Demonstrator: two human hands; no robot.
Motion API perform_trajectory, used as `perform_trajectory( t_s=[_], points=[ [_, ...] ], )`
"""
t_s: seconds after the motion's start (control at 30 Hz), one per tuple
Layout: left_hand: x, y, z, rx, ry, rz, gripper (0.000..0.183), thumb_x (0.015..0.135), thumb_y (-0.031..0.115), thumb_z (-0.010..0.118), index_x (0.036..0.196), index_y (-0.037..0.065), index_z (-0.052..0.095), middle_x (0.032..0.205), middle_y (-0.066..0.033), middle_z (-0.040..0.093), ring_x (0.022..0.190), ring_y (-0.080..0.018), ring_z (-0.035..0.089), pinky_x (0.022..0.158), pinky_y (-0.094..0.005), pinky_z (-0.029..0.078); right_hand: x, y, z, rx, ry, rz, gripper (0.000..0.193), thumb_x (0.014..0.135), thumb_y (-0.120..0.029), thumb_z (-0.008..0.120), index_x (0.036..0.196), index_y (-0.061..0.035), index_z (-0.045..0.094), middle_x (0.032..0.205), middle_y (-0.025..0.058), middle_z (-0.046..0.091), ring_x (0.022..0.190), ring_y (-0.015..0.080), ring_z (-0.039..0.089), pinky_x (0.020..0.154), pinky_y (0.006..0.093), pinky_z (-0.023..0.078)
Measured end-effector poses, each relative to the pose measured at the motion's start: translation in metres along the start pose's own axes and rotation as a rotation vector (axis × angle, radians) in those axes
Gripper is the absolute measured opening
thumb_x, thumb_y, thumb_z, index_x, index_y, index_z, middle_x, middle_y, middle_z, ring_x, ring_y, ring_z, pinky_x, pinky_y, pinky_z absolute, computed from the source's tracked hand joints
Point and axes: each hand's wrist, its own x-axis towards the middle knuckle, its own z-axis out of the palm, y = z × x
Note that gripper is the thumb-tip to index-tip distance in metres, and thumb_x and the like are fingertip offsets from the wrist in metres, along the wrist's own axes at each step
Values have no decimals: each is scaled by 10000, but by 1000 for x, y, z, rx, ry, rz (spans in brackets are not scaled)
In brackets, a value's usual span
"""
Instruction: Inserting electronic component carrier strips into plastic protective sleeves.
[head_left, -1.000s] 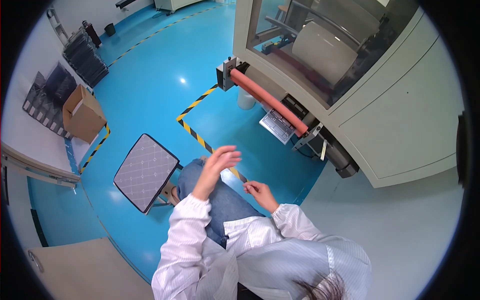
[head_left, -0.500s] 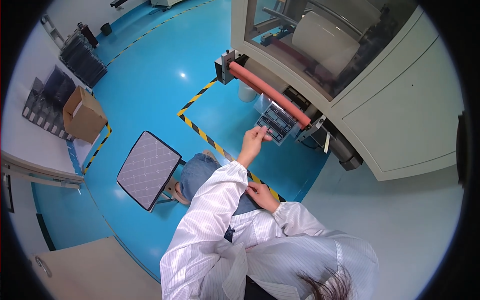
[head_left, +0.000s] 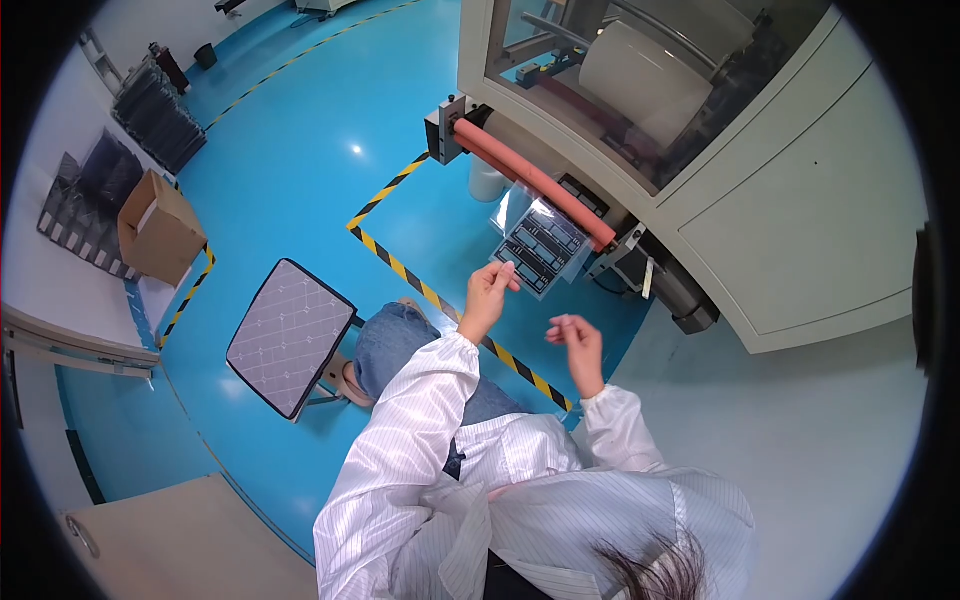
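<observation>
A clear film sheet (head_left: 541,249) printed with black rectangular patterns comes out under the coral-red roller (head_left: 535,184) of a machine and reaches toward me. My left hand (head_left: 486,298) pinches the near left corner of this sheet between thumb and fingers. To the right, apart from the film, my right hand (head_left: 580,350) is raised with its fingers drawn together. It is slightly blurred, and whatever its fingertips may hold cannot be made out. White striped sleeves cover both my arms.
The large cream machine (head_left: 780,250) stands at the right, with a dark cylinder (head_left: 687,300) below the roller's end. A patterned-seat chair (head_left: 290,337) stands at my left. Yellow-black tape (head_left: 400,268) marks the blue floor. A cardboard box (head_left: 162,228) stands by the far left wall.
My left hand has drawn the film sheet toward me and slightly left, so more of it shows. My right hand has risen from my lap, forward and right.
</observation>
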Motion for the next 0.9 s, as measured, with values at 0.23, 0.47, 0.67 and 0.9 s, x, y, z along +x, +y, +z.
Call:
perform_trajectory(
  t_s=[0.23, 0.47, 0.67, 0.9],
  points=[
    [-13, 10, -6, -16, 1, -41, 384, 956, 289, 523, 700, 11, 595, 669, -25, 598, 656, -83, 523, 660, -227, 396, 20, -40, -1, -15, 83, 58, 318, 967, -268, 513, 904, 20, 632, 688, 35, 609, 612, 94, 577, 587, 221, 478],
    [-24, 7, -16, 40, 33, -16, 386, 947, 302, 533, 705, 10, 602, 608, -14, 567, 600, -76, 491, 568, -238, 367, 24, -56, 13, 53, 14, 86, 255, 932, -215, 578, 860, 25, 628, 613, 16, 562, 538, 78, 539, 521, 213, 449],
    [-36, 7, -21, 14, 51, -67, 379, 947, 316, 538, 732, 13, 612, 614, -13, 568, 611, -73, 502, 574, -234, 369, 26, -70, 26, 110, -31, 112, 223, 918, -183, 594, 826, 18, 620, 601, 8, 547, 516, 80, 521, 510, 217, 438],
    [-48, 12, -29, 33, 39, -77, 361, 947, 300, 539, 749, 8, 618, 623, -14, 569, 610, -75, 511, 589, -228, 374, 23, -87, 35, 253, -7, 204, 197, 915, -159, 589, 840, 22, 609, 597, 16, 557, 493, 88, 534, 470, 202, 432]
  ],
)
